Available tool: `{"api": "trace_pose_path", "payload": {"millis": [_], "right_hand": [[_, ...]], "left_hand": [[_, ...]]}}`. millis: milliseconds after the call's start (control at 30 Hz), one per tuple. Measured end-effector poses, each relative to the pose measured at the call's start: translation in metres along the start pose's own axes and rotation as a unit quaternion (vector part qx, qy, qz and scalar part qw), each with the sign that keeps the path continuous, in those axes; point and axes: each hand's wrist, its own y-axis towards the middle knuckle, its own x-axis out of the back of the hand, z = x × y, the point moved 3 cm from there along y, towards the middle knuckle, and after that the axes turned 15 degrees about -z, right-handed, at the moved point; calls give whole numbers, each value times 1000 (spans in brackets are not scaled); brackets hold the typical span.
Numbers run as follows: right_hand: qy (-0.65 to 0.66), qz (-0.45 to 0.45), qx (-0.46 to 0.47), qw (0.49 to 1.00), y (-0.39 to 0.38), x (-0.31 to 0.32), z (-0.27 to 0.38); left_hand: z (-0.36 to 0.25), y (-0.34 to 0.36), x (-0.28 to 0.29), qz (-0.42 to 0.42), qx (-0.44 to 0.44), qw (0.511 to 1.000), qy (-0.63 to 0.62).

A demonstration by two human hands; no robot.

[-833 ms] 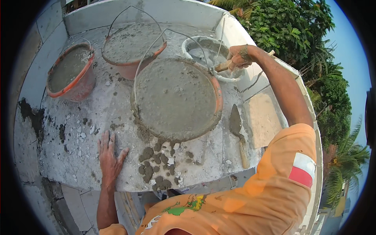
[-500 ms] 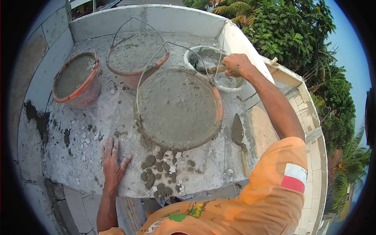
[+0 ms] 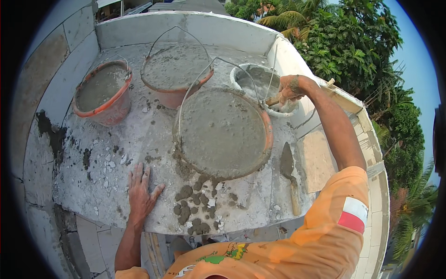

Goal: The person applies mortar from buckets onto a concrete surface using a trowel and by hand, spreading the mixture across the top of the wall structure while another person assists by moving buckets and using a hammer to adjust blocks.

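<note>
While the left hand (image 3: 141, 195) lies flat, fingers apart, on the grey slab (image 3: 260, 200) at lower left, a trowel (image 3: 287, 163) rests right of centre near a large mortar-filled bucket (image 3: 268, 130). Toward upper right, the right hand (image 3: 291, 88) has its fingers clamped on a wooden handle (image 3: 273, 100) at a white bucket (image 3: 284, 114); two orange buckets (image 3: 114, 108) stand upper left.

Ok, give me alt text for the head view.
A person's right hand grips a wooden handle by a white bucket, while the left hand rests on a spattered grey slab. Three orange-rimmed buckets of grey mix and a trowel sit there too.
</note>
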Motion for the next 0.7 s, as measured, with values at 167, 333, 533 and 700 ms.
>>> {"api": "trace_pose_path", "payload": {"millis": [167, 333, 533, 700], "right_hand": [[181, -58, -21, 981, -16, 18, -2], [88, -146, -18, 985, -19, 25, -18], [2, -124, -41, 991, -22, 11, -12], [-15, -85, -75, 993, -7, -8, -11]], "left_hand": [[3, -2, 2, 2, 1, 1000, 3], [2, -2, 4, 6, 0, 1000, 0], [4, -2, 3, 12, -1, 1000, 3], [3, -2, -1, 15, -1, 1000, -1]]}}
